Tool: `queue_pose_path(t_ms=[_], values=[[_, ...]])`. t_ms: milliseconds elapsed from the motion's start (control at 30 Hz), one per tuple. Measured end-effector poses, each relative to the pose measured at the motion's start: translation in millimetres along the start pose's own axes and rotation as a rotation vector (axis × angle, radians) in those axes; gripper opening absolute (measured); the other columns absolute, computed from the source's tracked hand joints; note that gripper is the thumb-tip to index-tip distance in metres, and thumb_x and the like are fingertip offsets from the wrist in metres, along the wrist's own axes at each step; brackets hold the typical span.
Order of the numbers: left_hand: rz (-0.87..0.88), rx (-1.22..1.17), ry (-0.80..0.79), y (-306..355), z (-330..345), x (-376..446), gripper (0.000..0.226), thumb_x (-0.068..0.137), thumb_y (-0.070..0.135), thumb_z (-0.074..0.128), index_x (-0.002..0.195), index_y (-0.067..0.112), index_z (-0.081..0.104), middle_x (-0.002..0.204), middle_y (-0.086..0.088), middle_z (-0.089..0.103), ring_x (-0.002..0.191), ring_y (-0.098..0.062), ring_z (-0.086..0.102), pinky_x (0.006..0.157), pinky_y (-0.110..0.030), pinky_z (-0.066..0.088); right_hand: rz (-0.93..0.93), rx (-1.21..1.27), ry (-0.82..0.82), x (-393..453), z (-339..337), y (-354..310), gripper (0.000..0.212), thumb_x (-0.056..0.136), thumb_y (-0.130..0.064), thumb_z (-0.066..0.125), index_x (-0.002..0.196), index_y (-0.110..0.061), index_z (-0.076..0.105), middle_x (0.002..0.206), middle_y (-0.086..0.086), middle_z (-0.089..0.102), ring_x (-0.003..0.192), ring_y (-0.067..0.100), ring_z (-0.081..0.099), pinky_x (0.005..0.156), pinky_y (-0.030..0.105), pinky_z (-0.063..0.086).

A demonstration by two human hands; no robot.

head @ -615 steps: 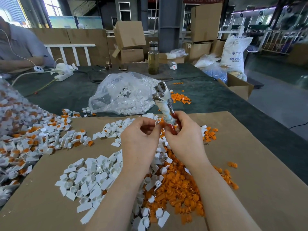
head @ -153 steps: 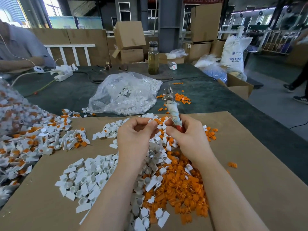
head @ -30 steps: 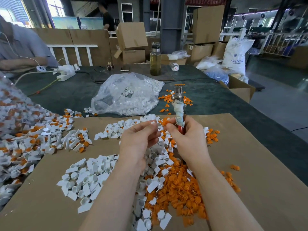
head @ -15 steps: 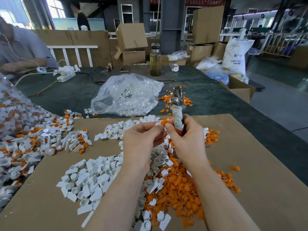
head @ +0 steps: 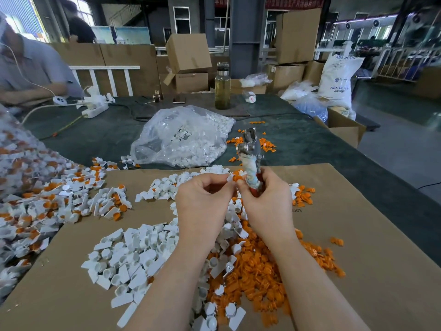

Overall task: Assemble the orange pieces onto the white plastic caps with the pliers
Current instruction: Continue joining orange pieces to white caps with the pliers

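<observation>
While loose orange pieces (head: 257, 278) lie heaped nearest, the left hand (head: 202, 206) pinches a white cap (head: 231, 178) with an orange piece (head: 237, 177) seated, the right hand (head: 267, 201) grips the pliers (head: 250, 158), and pressing likely follows.

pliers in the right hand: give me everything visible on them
The pliers stand nearly upright above the cardboard sheet, head up and tilted slightly away. The head is shiny bare metal with a round pivot. Below it, the handles are wrapped in whitish, worn-looking tape or cloth, with red grip showing at the bottom. The right hand grips the handles; whether the jaws are open is unclear. An orange piece sits at the fingertips beside the handles.
</observation>
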State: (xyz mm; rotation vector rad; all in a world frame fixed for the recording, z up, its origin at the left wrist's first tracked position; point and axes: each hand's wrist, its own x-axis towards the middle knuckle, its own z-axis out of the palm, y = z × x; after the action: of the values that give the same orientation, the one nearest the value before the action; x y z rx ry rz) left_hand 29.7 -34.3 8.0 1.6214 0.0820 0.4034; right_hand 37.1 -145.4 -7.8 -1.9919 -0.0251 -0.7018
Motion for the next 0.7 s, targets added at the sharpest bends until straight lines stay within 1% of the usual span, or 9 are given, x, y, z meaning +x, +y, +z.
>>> queue_pose_path(t_ms=[133,267,333,433,500,600,633,667,700], values=[[0.019,0.038,-0.008,1,1,-1,0.021,0.078,0.018,0.083,0.072,0.035,0.073,0.069,0.017,0.072,0.067,-0.003,0.070,0.062,-0.012,0.052,-0.002,-0.004,-0.011,1,-1,-1,0.010,0.087,-0.022,0.072,0.092,-0.019,0.064,0.080,-0.009,0.068,0.073,0.007,0.064,0.066,0.032,0.055],[0.045,0.062,-0.011,0,0,-1,0.021,0.077,0.018,0.082,0.073,0.036,0.073,0.069,0.019,0.072,0.067,0.000,0.069,0.060,-0.008,0.049,0.007,-0.011,-0.038,1,-1,0,0.010,0.088,-0.024,0.071,0.094,-0.021,0.064,0.080,-0.013,0.066,0.073,0.003,0.063,0.061,0.020,0.048],[0.052,0.082,-0.012,-1,1,0,0.020,0.077,0.018,0.082,0.074,0.036,0.073,0.069,0.021,0.071,0.066,0.002,0.067,0.059,-0.006,0.047,0.003,-0.028,-0.063,2,-1,1,0.011,0.088,-0.025,0.070,0.096,-0.020,0.065,0.080,-0.014,0.066,0.073,0.003,0.062,0.060,0.017,0.045],[0.050,0.096,0.005,-4,1,2,0.021,0.077,0.018,0.081,0.071,0.036,0.072,0.070,0.023,0.071,0.066,0.004,0.066,0.058,-0.006,0.046,0.002,-0.028,-0.114,3,-2,3,0.007,0.089,-0.024,0.069,0.092,-0.021,0.064,0.076,-0.015,0.063,0.070,0.001,0.059,0.059,0.017,0.039],[0.040,0.070,0.029,-7,0,3,0.018,0.077,0.019,0.083,0.071,0.033,0.072,0.068,0.019,0.071,0.064,0.002,0.067,0.058,-0.008,0.047,0.007,-0.016,-0.153,3,-2,4,0.005,0.089,-0.022,0.067,0.088,-0.021,0.062,0.072,-0.015,0.060,0.066,-0.001,0.054,0.057,0.015,0.035],[0.009,0.009,0.039,-10,-3,7,0.015,0.079,0.017,0.082,0.073,0.028,0.074,0.070,0.010,0.074,0.069,-0.009,0.071,0.067,-0.023,0.056,0.027,0.024,-0.228,5,-4,4,0.003,0.088,-0.018,0.065,0.090,-0.016,0.065,0.066,-0.014,0.056,0.061,-0.002,0.051,0.054,0.012,0.033],[-0.003,-0.006,0.038,-11,-4,8,0.013,0.080,0.016,0.081,0.075,0.026,0.074,0.070,0.008,0.074,0.070,-0.011,0.072,0.069,-0.026,0.057,0.035,0.049,-0.265,6,-6,3,0.004,0.088,-0.017,0.065,0.092,-0.015,0.066,0.066,-0.012,0.056,0.060,0.001,0.051,0.052,0.014,0.035],[-0.014,-0.027,0.037,-11,-5,9,0.011,0.082,0.015,0.079,0.077,0.023,0.074,0.069,0.006,0.074,0.069,-0.011,0.073,0.069,-0.027,0.058,0.049,0.075,-0.307,7,-8,3,0.006,0.088,-0.015,0.065,0.093,-0.015,0.067,0.067,-0.009,0.059,0.061,0.006,0.051,0.052,0.019,0.039],[-0.025,-0.053,0.036,-12,-6,10,0.009,0.083,0.013,0.078,0.078,0.020,0.074,0.069,0.005,0.074,0.068,-0.010,0.073,0.068,-0.025,0.058,0.067,0.093,-0.350,8,-12,3,0.008,0.087,-0.013,0.065,0.094,-0.014,0.067,0.071,-0.005,0.061,0.061,0.011,0.053,0.055,0.025,0.042]])
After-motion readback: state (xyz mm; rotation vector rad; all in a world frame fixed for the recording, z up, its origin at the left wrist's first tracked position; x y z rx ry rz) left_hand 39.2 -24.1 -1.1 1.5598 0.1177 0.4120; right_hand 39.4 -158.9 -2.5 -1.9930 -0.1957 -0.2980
